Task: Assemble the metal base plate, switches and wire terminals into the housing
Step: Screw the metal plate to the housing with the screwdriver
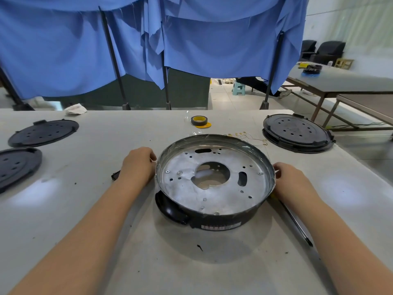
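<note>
Head view: the only view we have, looking forward and down at a pale worktable [85, 241].
Landmark: we take the round dark housing [214, 220] as our reference; it sits on the worktable between the two hands.
Metal base plate [214, 188]: we see it lying inside the housing, silver, with a large central opening and many small holes; a few screw heads show on it.
Housing handle [170, 209]: a black lug on the near-left side of the housing.
Left hand [138, 165]: we see it at the housing's left rim, fingers curled against the edge; it grips the housing.
Right hand [291, 179]: at the housing's right rim, fingers curled onto the edge; it grips the housing too.
Wire terminals [244, 135]: thin wires with small gold ends, lying on the table just behind the housing, to its far right.
Tape roll [200, 120]: dark with a yellow core, behind the housing.
Black lids [296, 130]: a stack to the far right of the housing; two more [43, 133] well to its left.
Small black part [116, 175]: just left of the housing, partly hidden by the left hand; we cannot tell what it is.
Long dark tool [295, 222]: on the table right of the housing, partly under the right forearm.
Blue cloth [191, 39]: hangs behind the table.
</note>
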Demonstrator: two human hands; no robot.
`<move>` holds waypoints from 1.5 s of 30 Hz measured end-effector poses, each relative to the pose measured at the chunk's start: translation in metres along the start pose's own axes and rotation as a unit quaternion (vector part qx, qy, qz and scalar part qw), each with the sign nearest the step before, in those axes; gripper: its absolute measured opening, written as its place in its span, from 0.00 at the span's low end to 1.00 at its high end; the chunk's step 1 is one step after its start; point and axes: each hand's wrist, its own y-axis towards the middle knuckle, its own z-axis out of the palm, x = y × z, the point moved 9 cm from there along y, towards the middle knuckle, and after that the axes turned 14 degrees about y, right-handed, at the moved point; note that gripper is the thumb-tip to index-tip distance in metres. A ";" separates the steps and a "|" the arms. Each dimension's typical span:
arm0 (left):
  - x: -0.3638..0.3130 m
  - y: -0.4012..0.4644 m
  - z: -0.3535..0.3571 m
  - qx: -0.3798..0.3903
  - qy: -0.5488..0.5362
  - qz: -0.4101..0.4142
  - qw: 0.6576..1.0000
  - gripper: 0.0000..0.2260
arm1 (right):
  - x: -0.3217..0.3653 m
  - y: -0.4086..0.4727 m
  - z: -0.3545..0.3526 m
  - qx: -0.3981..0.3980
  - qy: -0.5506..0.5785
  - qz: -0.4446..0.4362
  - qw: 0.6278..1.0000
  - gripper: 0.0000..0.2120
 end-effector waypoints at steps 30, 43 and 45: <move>-0.141 -0.098 -0.039 0.349 -0.230 0.271 0.867 0.06 | 0.001 -0.008 0.002 0.024 0.014 -0.026 0.999 0.03; -0.139 -0.107 -0.033 0.386 -0.205 0.290 0.851 0.05 | 0.002 -0.010 0.003 0.023 0.017 -0.017 0.999 0.07; -0.140 -0.109 -0.030 0.386 -0.188 0.291 0.855 0.05 | 0.002 -0.010 0.002 0.024 0.021 -0.016 0.999 0.07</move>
